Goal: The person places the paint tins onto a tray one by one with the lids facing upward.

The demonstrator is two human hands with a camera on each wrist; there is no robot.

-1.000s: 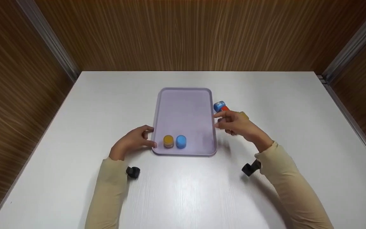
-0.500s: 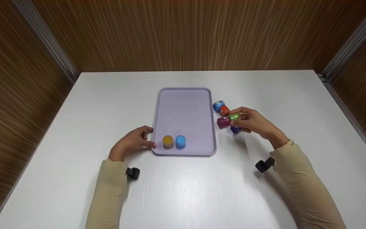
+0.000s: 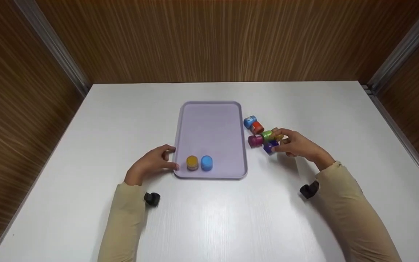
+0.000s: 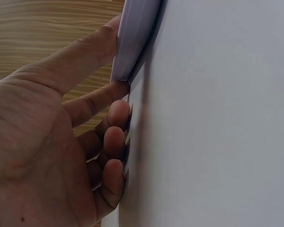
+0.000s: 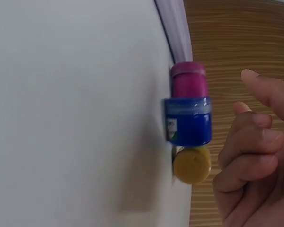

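Observation:
My left hand (image 3: 153, 159) is at the lower left edge of the lilac tray (image 3: 213, 127). In the left wrist view its thumb and index finger pinch the tray's edge (image 4: 132, 45), the other fingers curled at the tabletop. Two small paint jars, one ochre (image 3: 192, 162) and one light blue (image 3: 206, 163), stand on the tray. My right hand (image 3: 296, 146) hovers with parted fingers over a dark blue-purple jar (image 3: 270, 147) and a yellow jar (image 5: 192, 165). The right wrist view shows a gap between the fingers and these jars.
Beside the tray's right edge lie a magenta jar (image 3: 255, 141), a green jar (image 3: 266, 136), a red jar (image 3: 256, 127) and a blue jar (image 3: 250, 122). The white table (image 3: 209, 218) meets a wood-grain panel (image 3: 209, 40) at the back.
My right hand has moved right, from beside the tray's edge, past the magenta and green jars, to the purple and yellow ones. The left hand stays at the tray.

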